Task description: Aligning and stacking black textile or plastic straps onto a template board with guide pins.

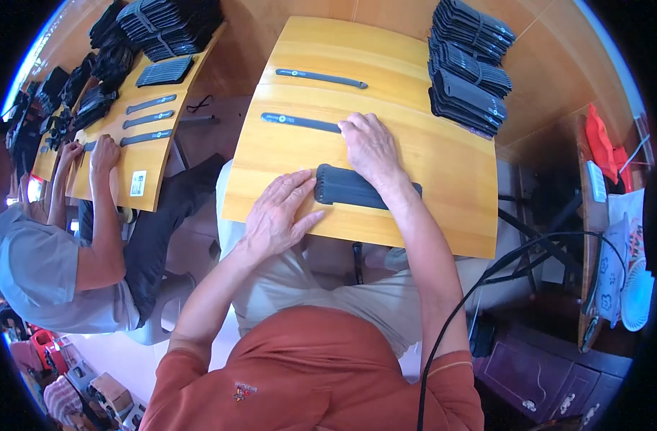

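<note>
My left hand (276, 210) lies flat on the wooden table, fingers stretched out, the fingertips at the left end of a black, ridged bundle of flat strips (346, 187). My right hand (371, 149) is closed at the right end of a long dark grey strap (299, 122) with a light printed mark near its left end. The fingers cover that end of the strap. My right forearm crosses over the right part of the black bundle and hides some of it. Farther off, a second dark strap (321, 77) lies flat, almost parallel to the first.
Piles of black bundled strips (472, 72) stand at the table's far right corner. At the left, a co-worker (48, 266) handles similar straps at another wooden table (145, 154). A black cable (486, 276) runs beside my right arm. A side shelf (583, 215) stands at the right.
</note>
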The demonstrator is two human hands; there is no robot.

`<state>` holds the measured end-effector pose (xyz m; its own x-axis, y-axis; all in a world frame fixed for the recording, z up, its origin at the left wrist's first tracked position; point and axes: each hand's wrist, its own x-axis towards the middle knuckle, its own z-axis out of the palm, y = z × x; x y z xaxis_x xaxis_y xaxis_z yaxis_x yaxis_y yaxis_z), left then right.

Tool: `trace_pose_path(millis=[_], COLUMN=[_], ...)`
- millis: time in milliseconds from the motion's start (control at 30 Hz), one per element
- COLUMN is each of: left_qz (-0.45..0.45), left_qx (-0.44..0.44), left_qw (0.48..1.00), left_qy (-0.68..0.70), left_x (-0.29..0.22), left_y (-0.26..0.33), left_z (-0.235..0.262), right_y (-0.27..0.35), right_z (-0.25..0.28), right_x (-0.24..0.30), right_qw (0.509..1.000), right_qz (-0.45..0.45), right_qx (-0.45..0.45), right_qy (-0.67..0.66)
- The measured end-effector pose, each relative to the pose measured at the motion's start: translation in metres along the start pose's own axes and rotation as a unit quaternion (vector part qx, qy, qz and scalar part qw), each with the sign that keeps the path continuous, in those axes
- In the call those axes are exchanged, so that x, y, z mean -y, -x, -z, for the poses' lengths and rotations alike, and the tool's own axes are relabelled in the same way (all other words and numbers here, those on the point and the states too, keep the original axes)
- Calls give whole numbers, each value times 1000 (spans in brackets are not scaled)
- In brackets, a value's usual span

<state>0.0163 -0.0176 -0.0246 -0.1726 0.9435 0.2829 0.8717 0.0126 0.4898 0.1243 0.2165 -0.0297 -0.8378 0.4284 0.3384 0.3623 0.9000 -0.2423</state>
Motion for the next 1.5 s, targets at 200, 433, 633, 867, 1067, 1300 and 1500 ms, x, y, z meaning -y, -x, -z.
trace_pose_path(millis=[200,433,633,867,1067,1300,1500], left_qz=[65,207,157,141,100,131,222], left_qx=[-52,-134,-135,-113,6,61,32], left_qw=[988,849,744,814,944,945,897], left_qy=[127,467,635,552,315,292,381], left_x=[4,-20,-41,-49,-56,-51,-32], left_y=[2,1,4,15,23,21,18], left_z=[-3,-14,-6,-3,8,19,13], right_y=[0,12,58,96,118,143,166], right_z=[11,41,45,53,85,95,76], right_x=[9,42,85,86,74,59,47], right_qw=[999,973,819,732,773,745,735], right_qz=[-13,-56,-121,-125,-194,-227,-268], right_qx=[30,29,17,10,-32,-169,-225], right_qy=[35,-220,-560,-670,-603,-604,-581])
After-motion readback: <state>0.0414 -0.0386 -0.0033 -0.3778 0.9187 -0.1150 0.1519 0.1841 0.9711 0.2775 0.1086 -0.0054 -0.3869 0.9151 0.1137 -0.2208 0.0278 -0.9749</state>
